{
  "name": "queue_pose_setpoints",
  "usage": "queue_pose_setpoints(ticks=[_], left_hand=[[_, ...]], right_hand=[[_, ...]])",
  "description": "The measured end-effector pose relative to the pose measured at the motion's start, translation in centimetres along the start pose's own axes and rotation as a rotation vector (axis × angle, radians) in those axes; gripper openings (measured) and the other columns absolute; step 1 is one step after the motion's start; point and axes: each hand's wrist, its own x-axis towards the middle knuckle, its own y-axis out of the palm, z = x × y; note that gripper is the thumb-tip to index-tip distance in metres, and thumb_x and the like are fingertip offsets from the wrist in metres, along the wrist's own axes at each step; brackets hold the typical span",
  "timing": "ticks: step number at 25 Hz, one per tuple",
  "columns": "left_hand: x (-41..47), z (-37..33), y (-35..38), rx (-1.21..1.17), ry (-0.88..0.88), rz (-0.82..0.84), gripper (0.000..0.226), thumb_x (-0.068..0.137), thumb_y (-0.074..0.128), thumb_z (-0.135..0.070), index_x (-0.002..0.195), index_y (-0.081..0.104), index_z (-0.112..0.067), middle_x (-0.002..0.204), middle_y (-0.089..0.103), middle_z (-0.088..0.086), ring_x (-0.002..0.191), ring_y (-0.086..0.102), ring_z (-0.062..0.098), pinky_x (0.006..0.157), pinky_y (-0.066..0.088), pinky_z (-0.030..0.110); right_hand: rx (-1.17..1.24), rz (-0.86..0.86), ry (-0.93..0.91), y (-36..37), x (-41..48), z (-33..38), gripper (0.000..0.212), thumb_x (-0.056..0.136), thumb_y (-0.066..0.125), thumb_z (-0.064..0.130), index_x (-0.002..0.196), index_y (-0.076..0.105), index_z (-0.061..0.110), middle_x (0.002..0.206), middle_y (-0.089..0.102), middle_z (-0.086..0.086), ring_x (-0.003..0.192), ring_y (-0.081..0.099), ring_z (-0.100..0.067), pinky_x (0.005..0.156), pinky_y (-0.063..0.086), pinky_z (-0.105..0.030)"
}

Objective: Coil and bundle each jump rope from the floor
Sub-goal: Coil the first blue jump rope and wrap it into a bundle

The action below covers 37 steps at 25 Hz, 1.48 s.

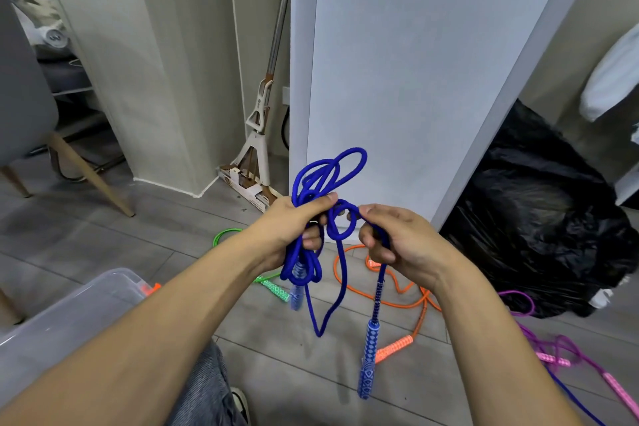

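A blue jump rope (328,176) is gathered into several loops, and my left hand (294,228) grips the bundle at its middle. My right hand (397,242) pinches the free strand, which forms a small loop between my two hands. One blue patterned handle (368,356) dangles below my right hand; the other handle (296,284) hangs under my left. On the floor lie an orange rope (397,301), a green rope (224,235) and a pink-purple rope (560,353).
A clear plastic bin (69,318) sits at lower left. A black rubbish bag (539,218) lies at right beside a white panel (415,79). A mop (259,135) leans in the corner. A chair's wooden leg (90,176) stands at left.
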Motion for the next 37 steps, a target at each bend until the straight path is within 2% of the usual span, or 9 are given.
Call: queue_pose_setpoints(ticks=[6,11,17,20,23,26,30,34,37], left_hand=[[-0.6,0.3,0.2,0.082,-0.056,0.09,0.029,0.089,0.072,-0.03,0.071,0.061,-0.009,0.058,0.044,0.003,0.04,0.032,0.011,0.037,0.03,0.02],[-0.8,0.3,0.2,0.153,-0.151,0.191,0.02,0.09,0.07,-0.02,0.073,0.064,-0.012,0.059,0.042,0.002,0.04,0.028,0.01,0.037,0.028,0.021],[1.3,-0.6,-1.6,-0.167,0.082,-0.571,0.008,0.09,0.063,-0.007,0.083,0.06,-0.004,0.051,0.045,0.0,0.03,0.03,0.011,0.034,0.029,0.017],[1.6,-0.2,-3.0,-0.097,0.038,-0.735,0.007,0.084,0.067,-0.012,0.082,0.064,-0.006,0.056,0.05,0.005,0.033,0.037,0.016,0.039,0.036,0.021],[1.2,0.2,-3.0,0.238,0.134,-0.631,0.007,0.078,0.071,-0.013,0.082,0.068,-0.009,0.058,0.051,0.009,0.037,0.039,0.02,0.042,0.036,0.025],[0.4,-0.1,-2.3,0.462,0.245,-0.266,0.019,0.082,0.072,-0.011,0.096,0.077,-0.023,0.051,0.049,-0.001,0.042,0.039,0.017,0.042,0.037,0.025],[-0.5,0.5,-0.5,0.729,0.133,0.133,0.017,0.084,0.074,-0.017,0.1,0.074,-0.019,0.055,0.056,-0.005,0.043,0.043,0.009,0.045,0.041,0.024],[-0.1,1.0,-0.1,0.664,0.152,0.074,0.008,0.086,0.074,-0.024,0.088,0.073,-0.016,0.051,0.052,-0.006,0.041,0.042,0.01,0.044,0.039,0.025],[0.6,0.8,-0.7,0.369,0.232,-0.116,0.011,0.089,0.072,-0.027,0.084,0.076,-0.017,0.053,0.043,-0.003,0.04,0.034,0.015,0.042,0.033,0.026]], right_hand=[[-0.182,0.084,-0.052,-0.4,-0.1,-0.2,0.022,0.1,0.056,0.017,0.11,0.064,-0.002,0.061,0.053,-0.006,0.043,0.03,-0.011,0.052,0.021,-0.029],[-0.166,-0.126,-0.144,-0.9,0.5,-0.5,0.009,0.1,0.054,0.011,0.098,0.062,0.008,0.058,0.044,-0.005,0.046,0.032,-0.013,0.045,0.027,-0.022],[-0.295,-0.054,-0.009,-2.3,-0.1,-1.0,0.021,0.1,0.058,0.029,0.092,0.061,0.01,0.067,0.06,-0.009,0.059,0.057,-0.026,0.069,0.05,-0.038],[-0.31,-0.032,0.045,-3.0,-0.4,-0.9,0.014,0.096,0.062,0.017,0.085,0.062,0.008,0.069,0.059,-0.012,0.055,0.051,-0.023,0.058,0.048,-0.031],[-0.488,-0.201,-0.039,-3.4,-0.2,-0.9,0.026,0.086,0.062,0.008,0.063,0.053,0.015,0.057,0.045,-0.005,0.047,0.034,-0.015,0.043,0.029,-0.021],[-0.561,-0.181,-0.151,-2.9,-0.3,-0.7,0.025,0.083,0.064,0.006,0.063,0.05,0.012,0.055,0.039,-0.001,0.048,0.033,-0.01,0.044,0.029,-0.019],[-0.516,-0.099,-0.188,-1.6,-0.6,-0.1,0.034,0.085,0.059,-0.003,0.059,0.045,0.014,0.052,0.038,0.003,0.048,0.03,-0.008,0.047,0.032,-0.014],[-0.406,-0.066,-0.183,-1.2,-0.7,-0.1,0.034,0.089,0.058,-0.006,0.062,0.049,0.014,0.053,0.049,-0.002,0.047,0.038,-0.014,0.047,0.034,-0.024],[-0.268,-0.1,-0.145,-2.3,-0.4,-0.7,0.018,0.091,0.06,-0.004,0.073,0.058,-0.002,0.074,0.07,-0.021,0.063,0.066,-0.025,0.066,0.055,-0.036]])
